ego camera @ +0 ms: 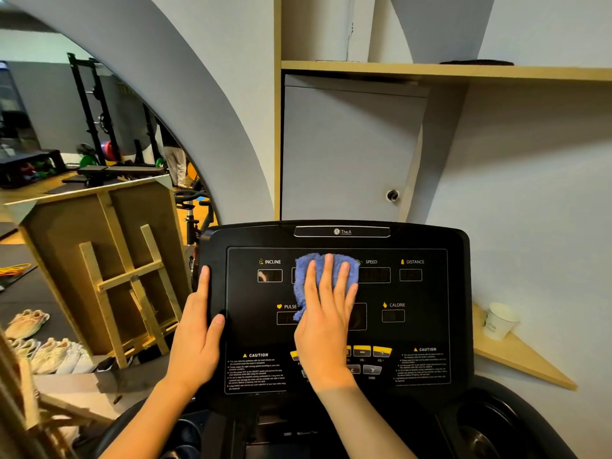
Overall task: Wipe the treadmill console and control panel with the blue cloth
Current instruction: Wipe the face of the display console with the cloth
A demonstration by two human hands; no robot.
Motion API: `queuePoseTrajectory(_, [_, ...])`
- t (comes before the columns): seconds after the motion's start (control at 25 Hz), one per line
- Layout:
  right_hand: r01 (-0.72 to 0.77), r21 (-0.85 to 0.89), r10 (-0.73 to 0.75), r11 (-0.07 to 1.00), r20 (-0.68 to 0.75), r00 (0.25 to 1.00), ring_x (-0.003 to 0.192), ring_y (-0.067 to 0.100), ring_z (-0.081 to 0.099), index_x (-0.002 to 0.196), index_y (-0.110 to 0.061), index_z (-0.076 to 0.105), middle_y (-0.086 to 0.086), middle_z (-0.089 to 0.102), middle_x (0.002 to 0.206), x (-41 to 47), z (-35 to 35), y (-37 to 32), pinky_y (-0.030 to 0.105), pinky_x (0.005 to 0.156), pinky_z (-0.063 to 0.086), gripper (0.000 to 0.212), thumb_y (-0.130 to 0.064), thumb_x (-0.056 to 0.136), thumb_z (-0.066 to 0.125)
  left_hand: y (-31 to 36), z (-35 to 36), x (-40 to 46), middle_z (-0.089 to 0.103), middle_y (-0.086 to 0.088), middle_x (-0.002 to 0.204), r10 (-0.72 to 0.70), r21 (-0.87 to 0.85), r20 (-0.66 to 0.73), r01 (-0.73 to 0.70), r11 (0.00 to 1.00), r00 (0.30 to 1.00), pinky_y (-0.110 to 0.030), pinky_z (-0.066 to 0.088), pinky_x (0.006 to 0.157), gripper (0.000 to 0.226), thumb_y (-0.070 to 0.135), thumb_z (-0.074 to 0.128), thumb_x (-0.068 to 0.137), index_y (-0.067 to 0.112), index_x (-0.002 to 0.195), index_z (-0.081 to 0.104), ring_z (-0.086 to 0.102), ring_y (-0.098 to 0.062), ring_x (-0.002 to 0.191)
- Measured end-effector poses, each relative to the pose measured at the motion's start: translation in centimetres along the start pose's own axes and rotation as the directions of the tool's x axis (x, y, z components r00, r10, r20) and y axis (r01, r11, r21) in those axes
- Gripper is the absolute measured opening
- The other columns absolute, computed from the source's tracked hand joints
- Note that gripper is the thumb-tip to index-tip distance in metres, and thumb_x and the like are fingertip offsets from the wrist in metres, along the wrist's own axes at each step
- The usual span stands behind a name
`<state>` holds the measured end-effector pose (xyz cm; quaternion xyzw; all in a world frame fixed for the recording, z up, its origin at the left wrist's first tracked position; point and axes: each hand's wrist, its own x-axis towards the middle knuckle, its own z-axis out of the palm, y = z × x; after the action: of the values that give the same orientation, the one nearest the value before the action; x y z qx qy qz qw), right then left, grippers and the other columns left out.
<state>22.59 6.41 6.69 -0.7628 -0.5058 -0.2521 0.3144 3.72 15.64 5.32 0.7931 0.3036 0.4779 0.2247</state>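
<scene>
The black treadmill console (427,329) fills the lower middle of the head view, with labels INCLINE, SPEED, DISTANCE, PULSE and CALORIE. A crumpled blue cloth (306,274) lies flat on the upper middle of the panel, between INCLINE and SPEED. My right hand (326,321) presses flat on the cloth with fingers spread, covering its lower part and some yellow buttons (372,352). My left hand (197,329) grips the console's left edge, thumb on the front face.
A paper cup (500,319) stands on a wooden corner shelf (520,359) to the right. A grey cabinet door with a knob (392,195) is behind the console. A wooden frame (126,279) and several shoes (43,352) are at the left. Cup holders (486,432) sit below.
</scene>
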Motion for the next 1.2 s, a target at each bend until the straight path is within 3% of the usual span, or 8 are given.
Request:
queuePoseTrajectory(0.16, [0.093, -0.011, -0.092, 0.996, 0.056, 0.994, 0.152, 0.044, 0.008, 0.158, -0.011, 0.015, 0.017, 0.017, 0.165, -1.4, 0.1, -1.8, 0.059, 0.119, 0.007, 0.109, -0.018, 0.070, 0.081, 0.0, 0.0, 0.0, 0.042, 0.015, 0.137, -0.010, 0.005, 0.002, 0.010, 1.000, 1.000, -0.028, 0.036, 0.096, 0.072, 0.054, 0.033, 0.095, 0.037, 0.158, 0.002, 0.043, 0.010, 0.120])
queuePoseTrajectory(0.32, [0.155, -0.003, -0.154, 0.988, 0.097, 0.983, 0.154, 0.039, 0.005, 0.159, -0.015, 0.022, 0.012, 0.014, 0.167, -3.1, 0.5, -2.5, 0.057, 0.120, 0.007, 0.096, -0.020, 0.078, 0.075, 0.1, -0.1, 0.0, 0.035, 0.033, 0.134, -0.002, 0.006, 0.002, 0.002, 1.000, 1.000, -0.019, 0.036, 0.092, 0.072, 0.054, 0.034, 0.095, 0.038, 0.158, 0.003, 0.043, 0.012, 0.119])
queuePoseTrajectory(0.6, [0.265, -0.025, -0.261, 0.964, 0.114, 0.959, 0.152, 0.036, 0.012, 0.153, -0.018, 0.032, 0.010, 0.029, 0.163, -6.7, 1.5, -1.4, 0.052, 0.120, 0.011, 0.090, -0.015, 0.075, 0.077, 0.3, -0.3, 0.0, 0.031, 0.038, 0.133, -0.034, 0.012, 0.026, 0.034, 0.999, 0.999, -0.022, 0.036, 0.094, 0.073, 0.057, 0.033, 0.094, 0.041, 0.157, -0.001, 0.040, 0.020, 0.117])
queuePoseTrajectory(0.76, [0.285, 0.021, -0.286, 0.958, 0.073, 0.955, 0.154, 0.032, 0.002, 0.155, -0.019, 0.021, 0.006, 0.015, 0.164, -8.1, 1.7, 0.5, 0.049, 0.122, 0.005, 0.075, -0.017, 0.083, 0.042, 0.9, -0.9, -0.2, 0.031, 0.042, 0.134, -0.063, 0.036, 0.042, 0.061, 0.997, 0.997, -0.023, 0.034, 0.097, 0.073, 0.056, 0.034, 0.094, 0.042, 0.156, -0.002, 0.037, 0.021, 0.121])
queuePoseTrajectory(0.88, [0.283, 0.097, -0.287, 0.954, 0.031, 0.958, 0.154, 0.030, 0.003, 0.160, -0.022, 0.009, 0.005, 0.017, 0.164, -8.5, 1.1, 2.4, 0.048, 0.123, 0.003, 0.094, -0.012, 0.081, 0.058, 1.6, -1.7, -1.2, 0.021, 0.050, 0.139, -0.078, 0.075, 0.044, 0.074, 0.994, 0.996, -0.015, 0.028, 0.100, 0.076, 0.055, 0.036, 0.094, 0.040, 0.157, -0.004, 0.029, 0.023, 0.126])
queuePoseTrajectory(1.0, [0.190, 0.159, -0.205, 0.969, 0.079, 0.976, 0.154, 0.028, 0.000, 0.159, -0.021, 0.016, 0.004, 0.012, 0.167, -8.3, 0.2, 4.5, 0.048, 0.121, 0.003, 0.114, -0.003, 0.068, 0.082, 2.1, -2.2, -2.7, 0.027, 0.039, 0.139, -0.105, 0.105, 0.044, 0.100, 0.989, 0.994, -0.023, 0.032, 0.100, 0.077, 0.055, 0.038, 0.094, 0.039, 0.157, -0.005, 0.033, 0.022, 0.123])
queuePoseTrajectory(1.12, [0.165, 0.211, -0.178, 0.963, 0.045, 0.983, 0.154, 0.028, -0.001, 0.152, -0.015, 0.031, 0.001, 0.006, 0.168, -7.9, -0.8, 6.6, 0.046, 0.122, 0.002, 0.087, 0.004, 0.076, 0.068, 2.9, -2.3, -4.5, 0.035, 0.030, 0.137, -0.134, 0.140, 0.030, 0.128, 0.982, 0.991, -0.024, 0.032, 0.096, 0.079, 0.056, 0.038, 0.092, 0.039, 0.157, -0.004, 0.035, 0.023, 0.117])
queuePoseTrajectory(1.2, [0.155, 0.232, -0.160, 0.960, 0.007, 0.987, 0.153, 0.032, 0.005, 0.152, -0.012, 0.033, 0.007, 0.015, 0.167, -7.6, -1.8, 7.8, 0.049, 0.121, 0.007, 0.084, 0.009, 0.078, 0.067, 3.4, -2.5, -5.6, 0.039, 0.015, 0.144, -0.169, 0.166, 0.025, 0.163, 0.973, 0.985, -0.023, 0.034, 0.096, 0.078, 0.057, 0.037, 0.091, 0.041, 0.156, -0.003, 0.039, 0.020, 0.117])
